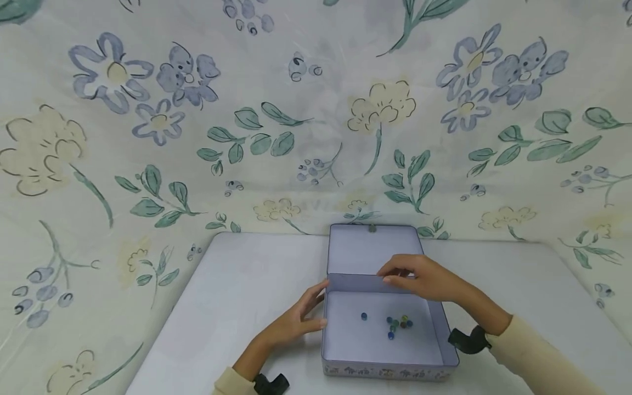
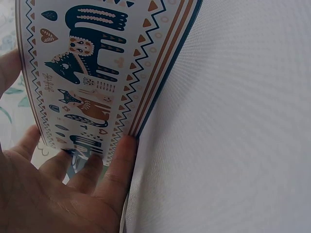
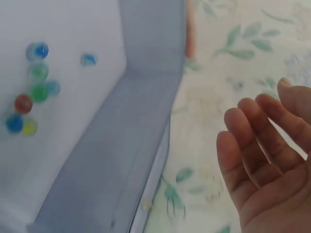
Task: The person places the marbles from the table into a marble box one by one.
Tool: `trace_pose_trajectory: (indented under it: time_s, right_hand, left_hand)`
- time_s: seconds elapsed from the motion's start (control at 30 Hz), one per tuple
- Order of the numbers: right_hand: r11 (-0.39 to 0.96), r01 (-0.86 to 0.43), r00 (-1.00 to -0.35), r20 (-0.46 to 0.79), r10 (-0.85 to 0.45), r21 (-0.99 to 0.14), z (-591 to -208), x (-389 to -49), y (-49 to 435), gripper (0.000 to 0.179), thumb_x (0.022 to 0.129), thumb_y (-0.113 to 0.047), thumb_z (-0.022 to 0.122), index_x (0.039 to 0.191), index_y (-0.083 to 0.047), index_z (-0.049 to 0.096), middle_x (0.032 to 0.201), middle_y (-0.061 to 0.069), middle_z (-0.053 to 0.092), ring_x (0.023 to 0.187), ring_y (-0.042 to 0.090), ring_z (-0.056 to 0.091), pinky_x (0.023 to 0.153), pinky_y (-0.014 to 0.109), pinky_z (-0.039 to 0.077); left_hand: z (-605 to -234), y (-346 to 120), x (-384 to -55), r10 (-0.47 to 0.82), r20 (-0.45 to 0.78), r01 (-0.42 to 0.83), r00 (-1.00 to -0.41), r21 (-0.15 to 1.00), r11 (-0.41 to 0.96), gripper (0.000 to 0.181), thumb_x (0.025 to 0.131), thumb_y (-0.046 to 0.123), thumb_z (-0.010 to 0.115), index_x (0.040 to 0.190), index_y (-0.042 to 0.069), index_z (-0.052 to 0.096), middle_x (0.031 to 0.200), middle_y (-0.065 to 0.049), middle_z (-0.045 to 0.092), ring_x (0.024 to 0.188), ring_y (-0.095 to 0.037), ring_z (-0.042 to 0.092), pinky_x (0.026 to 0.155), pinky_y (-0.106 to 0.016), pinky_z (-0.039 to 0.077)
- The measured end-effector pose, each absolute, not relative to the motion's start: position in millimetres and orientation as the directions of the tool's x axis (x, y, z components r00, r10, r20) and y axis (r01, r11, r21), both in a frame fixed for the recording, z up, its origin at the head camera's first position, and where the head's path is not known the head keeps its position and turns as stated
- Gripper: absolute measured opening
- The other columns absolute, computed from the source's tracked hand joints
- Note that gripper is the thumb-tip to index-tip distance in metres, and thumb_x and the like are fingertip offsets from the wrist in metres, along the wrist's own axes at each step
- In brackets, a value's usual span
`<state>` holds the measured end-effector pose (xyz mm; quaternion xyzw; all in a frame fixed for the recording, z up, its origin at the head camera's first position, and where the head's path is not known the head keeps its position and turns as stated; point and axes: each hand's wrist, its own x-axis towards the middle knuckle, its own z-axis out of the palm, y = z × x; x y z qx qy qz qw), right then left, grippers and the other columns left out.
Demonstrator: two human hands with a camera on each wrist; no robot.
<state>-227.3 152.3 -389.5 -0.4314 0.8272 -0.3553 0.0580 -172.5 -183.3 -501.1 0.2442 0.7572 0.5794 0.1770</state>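
A shallow lilac tin box (image 1: pixel 345 348) stands on the table with its hinged lid (image 1: pixel 375 249) raised at the back. Several glass marbles lie inside: a loose cluster with a green marble (image 3: pixel 39 92) and a brown marble (image 3: pixel 23 104), and one blue marble (image 1: pixel 364 316) apart on the left. My left hand (image 1: pixel 291 323) touches the box's left side, fingers spread along the animal-patterned outer wall (image 2: pixel 92 63). Above the box's back right part, my right hand (image 1: pixel 422 277) hovers near the lid hinge. Its fingers are loosely bent, and the right wrist view shows nothing in the palm.
A white table (image 1: pixel 247 274) spreads out on both sides of the box. Behind it hangs a floral-printed cloth (image 1: pixel 336 120). A black wrist strap (image 1: pixel 468 340) shows on the right wrist, and another black strap (image 1: pixel 271 384) on the left.
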Motion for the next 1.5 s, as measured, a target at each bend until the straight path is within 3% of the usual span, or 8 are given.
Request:
trace_pose_trajectory:
  time_s: [0.2, 0.47, 0.93, 1.13, 1.27, 1.37, 1.5]
  right_hand:
    - [0.451, -0.617, -0.722, 0.235, -0.651, -0.645, -387.7, -219.5, 192.2, 0.017, 0.099, -0.018, 0.063, 0.114, -0.019, 0.072, 0.104, -0.002, 0.073, 0.090, 0.001, 0.063, 0.078, 0.022, 0.057]
    - [0.442, -0.552, -0.781, 0.254, -0.570, -0.707, -396.9, -212.6, 234.4, 0.019, 0.100, -0.010, 0.059, 0.117, -0.012, 0.069, 0.107, 0.001, 0.070, 0.093, 0.005, 0.068, 0.077, 0.022, 0.060]
    - [0.543, -0.430, -0.897, 0.272, -0.349, -0.721, -422.5, -201.3, 297.4, 0.021, 0.100, -0.009, 0.060, 0.120, -0.006, 0.066, 0.107, -0.025, 0.067, 0.090, -0.002, 0.067, 0.074, 0.016, 0.058]
    - [0.591, -0.307, -0.949, 0.195, -0.247, -0.746, -436.5, -195.1, 326.1, 0.027, 0.102, -0.016, 0.058, 0.122, 0.002, 0.063, 0.107, -0.034, 0.062, 0.092, -0.010, 0.064, 0.073, 0.015, 0.057]
    - [0.633, -0.222, -0.974, 0.137, -0.181, -0.741, -445.5, -193.1, 340.8, 0.036, 0.102, -0.024, 0.059, 0.125, 0.004, 0.061, 0.105, -0.035, 0.060, 0.091, -0.008, 0.065, 0.073, 0.018, 0.057]
    - [0.671, -0.142, -0.988, 0.065, -0.139, -0.728, -454.7, -191.7, 347.5, 0.041, 0.102, -0.031, 0.059, 0.126, 0.002, 0.062, 0.109, -0.024, 0.065, 0.089, -0.005, 0.065, 0.073, 0.020, 0.058]
    - [0.728, -0.044, -0.995, -0.032, -0.091, -0.684, -471.2, -188.8, 353.8, 0.046, 0.103, -0.038, 0.056, 0.127, 0.001, 0.063, 0.121, 0.011, 0.070, 0.086, -0.016, 0.056, 0.070, 0.019, 0.056]
  left_hand:
    - [-500.0, -183.6, -170.7, 0.573, 0.013, 0.157, -0.820, 0.966, 0.204, 0.080, 0.099, 0.020, 0.061, 0.161, 0.019, 0.010, 0.170, -0.012, 0.001, 0.153, -0.046, 0.012, 0.116, -0.059, 0.036]
    - [-502.1, -183.1, -169.5, 0.571, 0.023, 0.159, -0.821, 0.969, 0.190, 0.080, 0.099, 0.017, 0.061, 0.161, 0.019, 0.010, 0.170, -0.009, 0.001, 0.153, -0.044, 0.012, 0.116, -0.057, 0.038]
    - [-503.5, -189.8, -169.2, 0.557, 0.021, 0.166, -0.830, 0.963, 0.211, 0.080, 0.099, 0.016, 0.060, 0.161, 0.020, 0.011, 0.170, -0.012, 0.001, 0.152, -0.048, 0.011, 0.116, -0.067, 0.029]
    - [-500.4, -186.6, -170.1, 0.573, 0.034, 0.188, -0.819, 0.959, 0.212, 0.080, 0.100, 0.016, 0.060, 0.162, 0.020, 0.009, 0.170, -0.012, 0.000, 0.152, -0.048, 0.011, 0.118, -0.067, 0.026]
    - [-499.7, -182.2, -173.7, 0.573, 0.054, 0.206, -0.817, 0.957, 0.203, 0.080, 0.100, 0.020, 0.061, 0.162, 0.020, 0.010, 0.170, -0.011, 0.001, 0.153, -0.046, 0.012, 0.119, -0.065, 0.025]
    - [-500.5, -182.6, -174.5, 0.574, 0.046, 0.195, -0.818, 0.960, 0.201, 0.081, 0.099, 0.021, 0.061, 0.162, 0.019, 0.010, 0.170, -0.012, 0.001, 0.153, -0.047, 0.011, 0.118, -0.066, 0.027]
    - [-501.9, -183.4, -176.4, 0.581, 0.042, 0.201, -0.813, 0.957, 0.211, 0.080, 0.100, 0.019, 0.061, 0.162, 0.020, 0.010, 0.170, -0.013, 0.001, 0.152, -0.048, 0.012, 0.118, -0.067, 0.024]
